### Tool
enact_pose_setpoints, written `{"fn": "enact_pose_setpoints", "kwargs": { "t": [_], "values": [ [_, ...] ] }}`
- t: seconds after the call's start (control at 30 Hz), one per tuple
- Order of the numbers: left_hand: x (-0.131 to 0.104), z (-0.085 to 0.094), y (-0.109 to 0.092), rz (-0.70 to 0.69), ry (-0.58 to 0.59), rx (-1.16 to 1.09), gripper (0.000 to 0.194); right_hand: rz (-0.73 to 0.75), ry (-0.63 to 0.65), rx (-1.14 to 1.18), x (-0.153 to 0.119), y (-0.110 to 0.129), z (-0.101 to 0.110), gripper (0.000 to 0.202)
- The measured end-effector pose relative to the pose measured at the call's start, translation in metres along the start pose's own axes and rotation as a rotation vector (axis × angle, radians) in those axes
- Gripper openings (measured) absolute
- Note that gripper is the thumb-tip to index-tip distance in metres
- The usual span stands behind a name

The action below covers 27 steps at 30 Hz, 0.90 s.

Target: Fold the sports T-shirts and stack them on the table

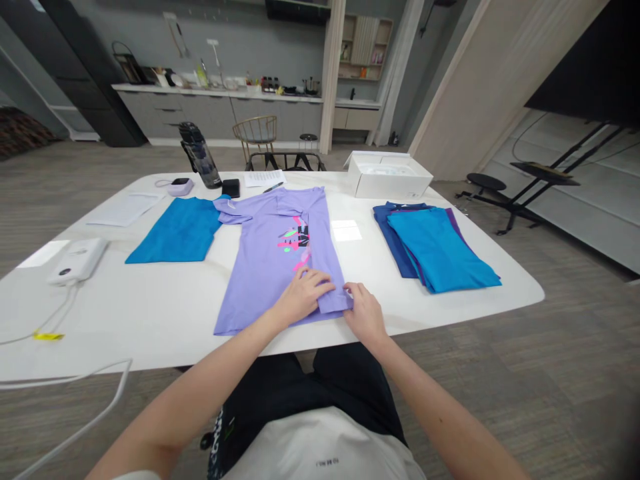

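Lavender T-shirt [265, 267], one: side fold beneath left hand [306, 293], resting open; folded edge touches right hand [365, 315], pinch indiscernible.

From my fingers [324, 288] outward I read lilac on the shirt [265, 267] under them, its print [296, 241] pink, green and black; bright blue on the cloth [177, 230] left of them, blue, navy and purple on the stack [440, 247] to their right
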<state>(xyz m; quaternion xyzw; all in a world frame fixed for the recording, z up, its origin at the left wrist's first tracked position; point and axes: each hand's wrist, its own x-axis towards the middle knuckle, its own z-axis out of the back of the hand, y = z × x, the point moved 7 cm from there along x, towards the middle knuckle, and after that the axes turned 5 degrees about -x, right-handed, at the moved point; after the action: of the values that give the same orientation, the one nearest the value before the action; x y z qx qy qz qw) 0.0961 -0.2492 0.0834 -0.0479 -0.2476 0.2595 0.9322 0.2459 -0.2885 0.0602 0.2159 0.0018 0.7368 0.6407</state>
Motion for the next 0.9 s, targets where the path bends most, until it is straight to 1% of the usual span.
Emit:
{"fn": "enact_pose_setpoints", "kwargs": {
  "t": [0.07, 0.13, 0.27, 0.37, 0.5, 0.6, 0.67, 0.8, 0.87, 0.9],
  "values": [
    [-0.010, -0.002, -0.005, -0.049, 0.030, 0.031, 0.039, 0.075, -0.006, 0.038, -0.002, -0.002, 0.001, 0.044],
    [-0.019, -0.002, -0.006, -0.061, 0.048, 0.035, 0.037, 0.161, -0.020, 0.074, -0.004, -0.004, 0.005, 0.043],
    [-0.034, 0.000, -0.003, -0.018, 0.080, 0.002, 0.033, 0.266, -0.028, 0.156, -0.011, -0.009, 0.010, 0.048],
    [-0.040, -0.001, -0.003, 0.006, 0.101, -0.013, 0.030, 0.287, -0.026, 0.164, -0.017, -0.012, 0.010, 0.042],
    [-0.039, -0.006, -0.005, 0.008, 0.134, 0.012, 0.031, 0.266, 0.012, 0.148, -0.019, -0.013, 0.007, 0.037],
    [-0.035, -0.009, -0.007, -0.028, 0.158, 0.007, 0.023, 0.263, 0.029, 0.153, -0.018, -0.013, 0.006, 0.036],
    [-0.032, -0.004, -0.007, -0.022, 0.125, -0.027, 0.019, 0.214, 0.012, 0.180, -0.017, -0.015, 0.007, 0.037],
    [-0.029, 0.017, -0.005, 0.069, -0.024, -0.148, 0.016, 0.020, 0.001, 0.120, -0.018, -0.020, 0.003, 0.036],
    [-0.029, 0.023, -0.005, 0.097, -0.048, -0.183, 0.015, -0.031, 0.005, 0.098, -0.020, -0.020, 0.001, 0.031],
    [-0.030, 0.023, -0.005, 0.100, -0.039, -0.184, 0.015, -0.027, -0.001, 0.112, -0.021, -0.019, 0.001, 0.031]
  ]
}}
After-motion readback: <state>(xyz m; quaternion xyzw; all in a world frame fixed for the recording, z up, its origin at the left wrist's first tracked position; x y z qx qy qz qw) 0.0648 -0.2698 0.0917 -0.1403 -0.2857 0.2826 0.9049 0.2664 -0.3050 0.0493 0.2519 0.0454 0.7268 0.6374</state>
